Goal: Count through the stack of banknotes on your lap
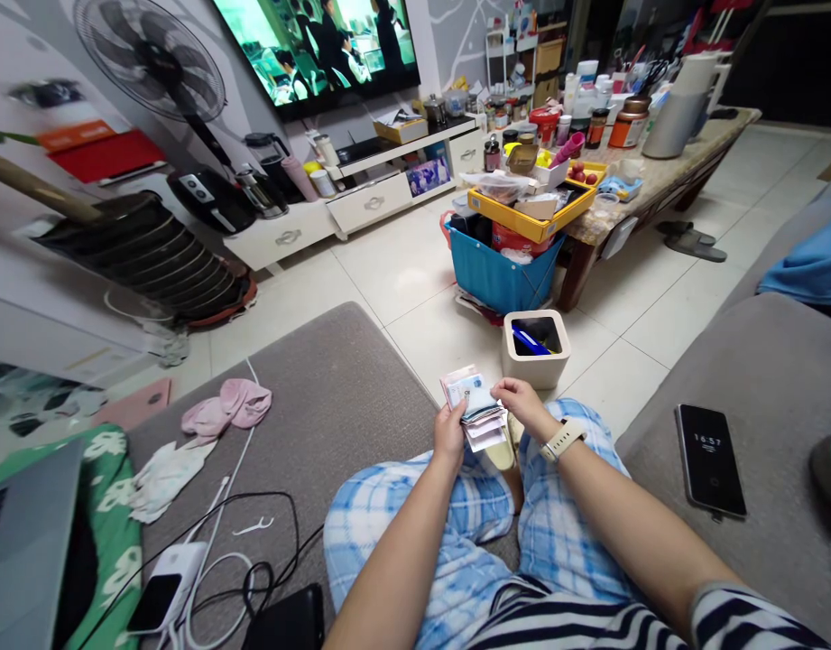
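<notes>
Over my lap, my left hand (pixel 450 430) grips a small sheaf of banknotes (pixel 481 408) in pink, blue and greenish tones. The notes fan out and bend over its fingers. My right hand (pixel 520 403), with a pale-strapped watch (pixel 562 440) on the wrist, has thumb and forefinger pinched at the sheaf's right edge. How many notes sit between those fingertips is too small to tell. Just beyond the hands, on the floor, stands an open cream bin (pixel 535 361) with a blue item inside.
A phone (pixel 711 460) lies on the sofa at my right. To the left are a pink cloth item (pixel 229 411), tangled cables (pixel 272 573), a white power bank (pixel 171 578) and a laptop (pixel 29 551). Ahead, a blue basket (pixel 503 271) stands by a crowded table (pixel 595 226).
</notes>
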The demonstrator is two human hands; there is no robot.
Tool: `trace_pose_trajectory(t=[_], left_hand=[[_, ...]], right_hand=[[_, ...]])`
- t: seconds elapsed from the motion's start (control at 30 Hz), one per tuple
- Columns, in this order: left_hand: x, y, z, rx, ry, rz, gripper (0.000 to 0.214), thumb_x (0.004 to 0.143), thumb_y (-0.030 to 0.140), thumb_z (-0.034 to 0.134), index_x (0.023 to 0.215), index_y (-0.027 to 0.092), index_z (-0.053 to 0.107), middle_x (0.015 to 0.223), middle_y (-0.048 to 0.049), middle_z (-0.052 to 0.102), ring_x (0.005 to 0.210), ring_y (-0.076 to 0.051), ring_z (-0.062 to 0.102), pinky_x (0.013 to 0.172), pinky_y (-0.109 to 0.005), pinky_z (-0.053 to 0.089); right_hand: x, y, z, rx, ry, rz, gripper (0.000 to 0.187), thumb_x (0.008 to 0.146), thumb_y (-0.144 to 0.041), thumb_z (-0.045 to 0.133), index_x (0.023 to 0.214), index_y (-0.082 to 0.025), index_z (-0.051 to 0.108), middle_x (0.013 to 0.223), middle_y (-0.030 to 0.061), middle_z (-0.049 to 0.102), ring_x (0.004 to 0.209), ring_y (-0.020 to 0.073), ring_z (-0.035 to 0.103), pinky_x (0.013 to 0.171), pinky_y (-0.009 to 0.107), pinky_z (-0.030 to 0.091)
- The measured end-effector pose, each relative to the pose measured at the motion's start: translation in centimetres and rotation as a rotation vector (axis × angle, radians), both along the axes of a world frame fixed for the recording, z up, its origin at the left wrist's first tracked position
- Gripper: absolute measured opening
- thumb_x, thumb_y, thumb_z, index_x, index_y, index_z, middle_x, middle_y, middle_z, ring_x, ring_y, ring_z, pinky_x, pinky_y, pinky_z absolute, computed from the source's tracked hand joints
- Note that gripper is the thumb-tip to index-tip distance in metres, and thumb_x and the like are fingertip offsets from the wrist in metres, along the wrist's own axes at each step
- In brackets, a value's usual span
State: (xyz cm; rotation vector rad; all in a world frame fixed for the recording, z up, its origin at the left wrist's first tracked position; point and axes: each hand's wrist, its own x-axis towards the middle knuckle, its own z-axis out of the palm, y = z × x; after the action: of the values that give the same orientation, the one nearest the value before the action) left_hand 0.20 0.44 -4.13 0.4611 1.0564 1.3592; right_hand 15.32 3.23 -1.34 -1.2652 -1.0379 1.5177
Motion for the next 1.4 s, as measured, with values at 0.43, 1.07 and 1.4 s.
trace_pose_trajectory(t=[0.43, 1.07, 1.4], left_hand=[[-0.1, 0.3, -0.3, -0.009, -0.027, 0.112, 0.044, 0.061, 0.047, 0.079, 0.086, 0.012, 0.071, 0.089, -0.0093, 0.074, 0.085, -0.025, 0.069, 0.085, -0.037, 0.048], [-0.2, 0.3, -0.4, -0.018, -0.063, 0.111, 0.043, 0.062, 0.045, 0.078, 0.088, 0.012, 0.071, 0.091, -0.0094, 0.073, 0.087, -0.025, 0.069, 0.088, -0.038, 0.047], [-0.2, 0.2, -0.2, -0.022, -0.047, 0.114, 0.042, 0.061, 0.045, 0.079, 0.085, 0.012, 0.071, 0.088, -0.0083, 0.073, 0.085, -0.024, 0.068, 0.086, -0.037, 0.047]], right_hand=[[-0.1, -0.3, 1.2, 0.052, 0.114, 0.041, 0.036, 0.061, -0.050, 0.074, 0.063, -0.018, 0.058, 0.053, -0.0041, 0.048, 0.050, 0.0092, 0.037, 0.052, 0.026, 0.030], [-0.1, -0.4, 1.1, 0.050, 0.128, 0.058, 0.036, 0.061, -0.049, 0.075, 0.064, -0.018, 0.060, 0.056, -0.0034, 0.049, 0.051, 0.0090, 0.038, 0.053, 0.026, 0.031], [0.0, -0.5, 1.5, 0.051, 0.141, 0.066, 0.035, 0.062, -0.048, 0.075, 0.065, -0.017, 0.060, 0.057, -0.0038, 0.048, 0.051, 0.0088, 0.037, 0.053, 0.026, 0.031]])
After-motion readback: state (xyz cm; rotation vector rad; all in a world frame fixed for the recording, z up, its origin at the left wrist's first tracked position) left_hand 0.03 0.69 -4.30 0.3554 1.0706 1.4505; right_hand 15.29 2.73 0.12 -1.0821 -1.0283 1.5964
